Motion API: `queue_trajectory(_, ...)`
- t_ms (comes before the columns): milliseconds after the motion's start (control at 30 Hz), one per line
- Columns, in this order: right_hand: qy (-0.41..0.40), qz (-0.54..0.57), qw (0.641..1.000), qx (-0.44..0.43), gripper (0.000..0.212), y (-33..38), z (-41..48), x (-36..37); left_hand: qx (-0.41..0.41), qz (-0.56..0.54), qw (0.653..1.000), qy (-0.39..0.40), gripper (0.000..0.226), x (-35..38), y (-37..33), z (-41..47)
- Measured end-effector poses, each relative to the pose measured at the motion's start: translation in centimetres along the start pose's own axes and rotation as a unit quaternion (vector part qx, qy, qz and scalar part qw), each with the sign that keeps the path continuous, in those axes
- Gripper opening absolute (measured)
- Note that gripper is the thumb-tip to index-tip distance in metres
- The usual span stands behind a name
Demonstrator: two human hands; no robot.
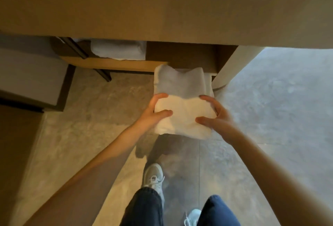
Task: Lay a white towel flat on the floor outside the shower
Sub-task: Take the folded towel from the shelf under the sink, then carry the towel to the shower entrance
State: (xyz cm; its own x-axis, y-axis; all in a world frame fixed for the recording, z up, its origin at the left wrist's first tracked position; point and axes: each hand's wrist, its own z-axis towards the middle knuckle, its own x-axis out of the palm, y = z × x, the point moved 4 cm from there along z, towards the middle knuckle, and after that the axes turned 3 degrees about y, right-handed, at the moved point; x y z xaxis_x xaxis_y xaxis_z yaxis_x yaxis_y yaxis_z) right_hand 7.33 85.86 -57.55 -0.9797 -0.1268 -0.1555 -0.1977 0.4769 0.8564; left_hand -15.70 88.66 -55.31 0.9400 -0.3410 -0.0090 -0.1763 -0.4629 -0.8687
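White folded towel [182, 105] is held above the tiled floor [261, 117], just near of the wooden shelf [115, 64]. Left hand [153, 112] and right hand [214, 114] each have their grip clamped on its near sides. Another towel [117, 49] lies on the shelf, far left.

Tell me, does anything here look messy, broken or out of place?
Nothing stands out. Both hands, left hand and right hand, hold a folded white towel above the tiled floor. Another folded towel sits neatly on the shelf.
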Motion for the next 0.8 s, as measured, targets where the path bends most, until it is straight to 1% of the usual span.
queue_trajectory(100,0.015,0.036,0.999,0.030,0.065,4.0,-7.2,0.3,-0.030,-0.024,0.999,-0.014,0.052,0.8,-3.7,-7.1)
queue_trajectory(200,0.034,0.071,0.996,0.034,0.064,8.6,-14.6,0.0,-0.043,-0.037,0.998,-0.015,0.051,2.0,-8.4,-14.0)
queue_trajectory(267,0.043,0.060,0.997,0.031,0.063,11.9,-19.4,-0.6,-0.061,-0.036,0.997,-0.012,0.050,2.9,-11.4,-18.7)
queue_trajectory(333,0.041,0.050,0.998,0.017,0.064,15.9,-23.7,-1.5,-0.055,-0.048,0.997,-0.018,0.049,3.8,-15.2,-23.0)
queue_trajectory(433,0.036,0.029,0.999,0.016,0.068,21.6,-29.4,-2.9,-0.067,-0.070,0.995,-0.019,0.052,4.9,-20.7,-29.4)
queue_trajectory(533,0.032,0.051,0.998,-0.025,0.070,27.6,-34.2,-3.8,-0.031,-0.084,0.996,-0.009,0.054,5.1,-26.6,-34.7)
queue_trajectory(600,0.027,0.059,0.996,-0.055,0.071,31.0,-36.7,-4.4,-0.005,-0.072,0.997,-0.014,0.054,5.1,-30.0,-37.3)
queue_trajectory(700,0.014,0.076,0.992,-0.101,0.070,36.5,-38.8,-5.1,0.067,-0.061,0.996,-0.023,0.055,4.6,-35.5,-39.1)
queue_trajectory(800,0.003,0.073,0.985,-0.156,0.071,41.9,-39.3,-5.7,0.130,-0.040,0.990,-0.048,0.053,3.4,-40.0,-40.2)
